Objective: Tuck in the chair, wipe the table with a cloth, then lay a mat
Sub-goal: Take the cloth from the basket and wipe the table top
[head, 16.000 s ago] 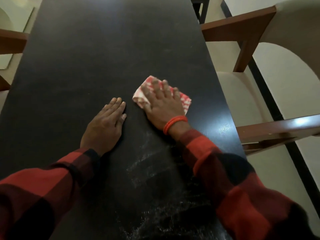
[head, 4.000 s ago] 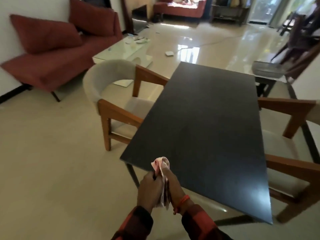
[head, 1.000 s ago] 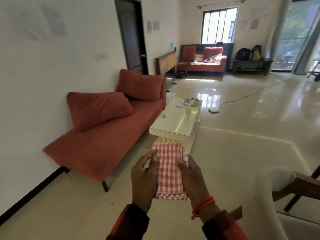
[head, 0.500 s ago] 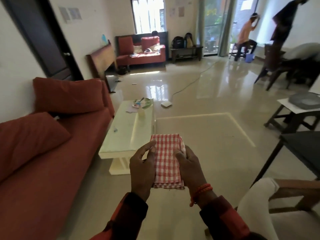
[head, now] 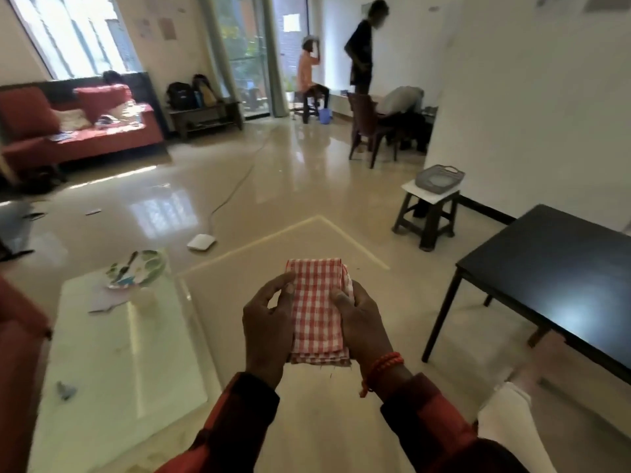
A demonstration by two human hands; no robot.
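Over the bare floor, in front of the person's chest, a folded red-and-white checked cloth [head: 317, 308] is held up between both hands, well clear of any surface. At the left edge of the view stands a pale low table [head: 119, 343] with a patterned plate [head: 136, 269] near its far end. The left hand [head: 268, 327] grips the cloth's left edge, thumb on top and fingers curled beneath. The right hand [head: 363, 327], an orange beaded band [head: 382, 365] at its wrist, clamps the right edge the same way. To the right stands the black table [head: 549, 268], its near left corner toward the person and its top bare. Beyond it a dark stool [head: 426, 213] carries a grey basket [head: 439, 178].
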